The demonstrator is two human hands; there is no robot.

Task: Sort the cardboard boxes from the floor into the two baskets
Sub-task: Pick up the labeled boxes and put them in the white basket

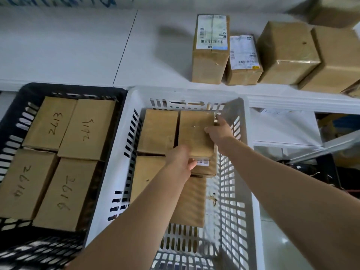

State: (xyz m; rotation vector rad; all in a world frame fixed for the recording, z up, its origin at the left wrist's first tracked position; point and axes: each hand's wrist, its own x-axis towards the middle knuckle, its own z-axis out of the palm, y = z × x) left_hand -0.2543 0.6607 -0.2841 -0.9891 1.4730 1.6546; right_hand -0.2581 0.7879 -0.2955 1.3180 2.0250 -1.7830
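Cardboard box (194,133), plain brown: it is hanging over the rear right quarter of the white basket (175,92). The left hand (181,160) is gripping its near end, with the thumb curling under the edge. The right hand (219,131) is clasping the far right corner, with its fingers lying on the top face. Holding it at opposite ends is keeping the box level, apparently so that it goes down square and not against the slotted wall. Whether it is already resting on the pieces beneath cannot be told.

White basket, contents: a rear-left box (157,129) is lying just beside the held one, long side to long side. A near-left box (146,172) is sitting in front of it. A lower box (192,201) is showing on the right, partly under the left forearm. The pieces are lying edge to edge, probably to save room.

Black basket (58,86), just beside on the left: it is carrying four numbered boxes (87,129) in a two-by-two block, handwriting upward and so easy to read.

Unsorted stock is waiting on the white surface beyond the baskets: a tall labelled parcel (211,49), a small labelled parcel (243,59), a taped parcel (288,53) and a large parcel (339,61). They are standing close together, well apart from both hands. Judging by these, the sorting is well advanced but not finished.
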